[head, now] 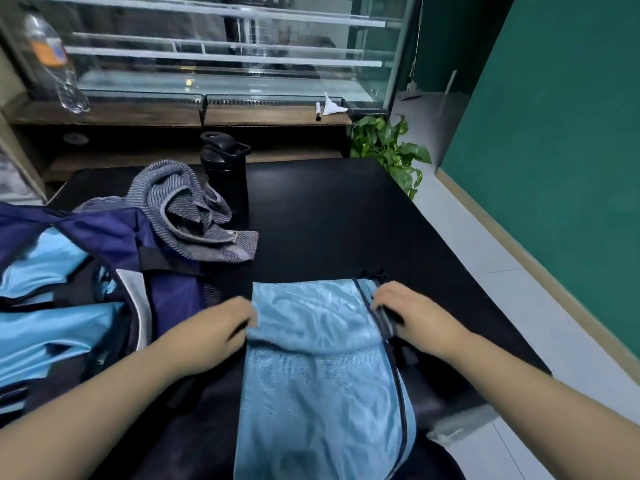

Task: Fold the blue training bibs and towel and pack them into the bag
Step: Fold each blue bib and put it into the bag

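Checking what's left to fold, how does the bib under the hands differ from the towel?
The bib is light blue mesh, spread flat and partly folded, gripped by both hands; the towel is grey striped, crumpled in a heap, untouched. Both lie on the black table, outside the bag.

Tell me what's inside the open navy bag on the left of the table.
Inside the navy fabric bag, shiny light blue fabric shows, apparently bibs already packed, crossed by dark straps. Whatever lies beneath that fabric or deeper in the bag is covered and cannot be seen.
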`<state>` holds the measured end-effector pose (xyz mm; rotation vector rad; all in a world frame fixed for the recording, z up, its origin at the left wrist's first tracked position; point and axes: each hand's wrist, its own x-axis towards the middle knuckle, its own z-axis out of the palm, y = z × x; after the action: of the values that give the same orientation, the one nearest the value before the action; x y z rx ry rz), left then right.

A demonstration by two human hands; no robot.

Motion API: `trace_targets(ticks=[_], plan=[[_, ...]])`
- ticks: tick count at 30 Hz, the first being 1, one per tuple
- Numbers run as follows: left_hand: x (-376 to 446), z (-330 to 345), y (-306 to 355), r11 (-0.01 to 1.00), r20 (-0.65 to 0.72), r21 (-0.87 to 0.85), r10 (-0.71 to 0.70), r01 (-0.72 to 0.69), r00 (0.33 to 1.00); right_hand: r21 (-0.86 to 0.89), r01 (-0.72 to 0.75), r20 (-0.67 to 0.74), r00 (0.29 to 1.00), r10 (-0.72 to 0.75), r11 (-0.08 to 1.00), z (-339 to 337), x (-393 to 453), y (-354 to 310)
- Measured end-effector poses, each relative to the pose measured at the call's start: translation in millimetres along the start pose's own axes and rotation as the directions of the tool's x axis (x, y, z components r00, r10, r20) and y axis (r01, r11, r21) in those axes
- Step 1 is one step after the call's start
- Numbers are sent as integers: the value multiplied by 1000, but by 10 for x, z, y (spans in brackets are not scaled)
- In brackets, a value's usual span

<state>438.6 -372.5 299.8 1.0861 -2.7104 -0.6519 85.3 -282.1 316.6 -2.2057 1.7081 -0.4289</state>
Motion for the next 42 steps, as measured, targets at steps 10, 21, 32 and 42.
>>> trace_targets(ticks=[10, 21, 32, 42], plan=[[34, 300, 581, 961, -104, 256, 131, -101, 986, -183, 101, 65, 994, -90, 978, 41, -343, -222], [-69, 299, 481, 875, -2, 411, 281, -256, 960, -218, 196, -17, 979, -204, 956, 87, -390, -274], [41, 35, 656, 941, 216, 328, 11, -83, 976, -159, 45, 157, 987, -20, 986, -140, -74, -378], [769, -56, 201, 881, 87, 206, -449, 425, 889, -71, -312, 301, 899, 319, 947, -225, 962, -383]])
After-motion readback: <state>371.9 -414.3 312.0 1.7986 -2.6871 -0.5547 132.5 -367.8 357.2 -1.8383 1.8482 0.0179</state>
